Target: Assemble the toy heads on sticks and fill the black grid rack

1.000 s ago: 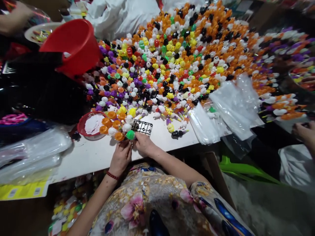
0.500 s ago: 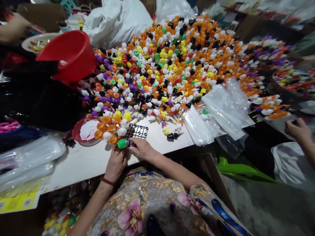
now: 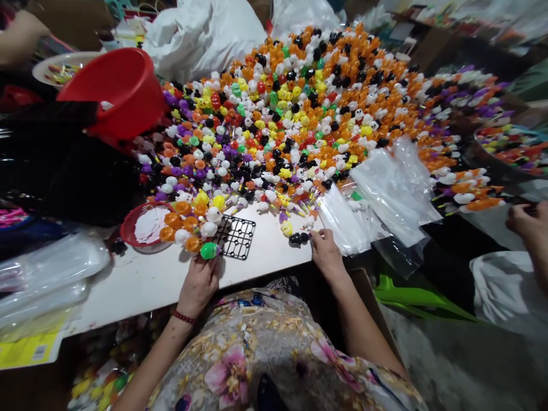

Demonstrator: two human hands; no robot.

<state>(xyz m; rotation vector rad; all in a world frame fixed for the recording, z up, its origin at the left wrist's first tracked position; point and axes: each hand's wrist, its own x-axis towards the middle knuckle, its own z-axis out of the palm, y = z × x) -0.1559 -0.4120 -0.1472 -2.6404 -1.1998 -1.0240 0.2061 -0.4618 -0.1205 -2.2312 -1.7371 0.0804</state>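
My left hand (image 3: 199,282) is closed just below a green figure-headed piece (image 3: 209,250) and grips it near the table's front edge. Beside it, a cluster of orange, white and yellow figure heads (image 3: 182,221) adjoins a black plastic grid (image 3: 238,236). To the right, my right hand (image 3: 327,254) pinches the thin end of a black figure-headed piece (image 3: 298,238) that lies on the white table. A yellow-headed piece (image 3: 286,228) rests close behind it. My fingertips partly hide both held ends.
A large heap of small coloured figures (image 3: 291,120) covers the table's back. Clear plastic bags (image 3: 385,182) lie at right, and a red basket (image 3: 128,228) with white pieces at left. A red tub (image 3: 111,85) stands behind. Other people's hands (image 3: 528,225) show at the sides.
My right hand has left the green piece and moved right to the black piece. My left hand stays by the green piece.
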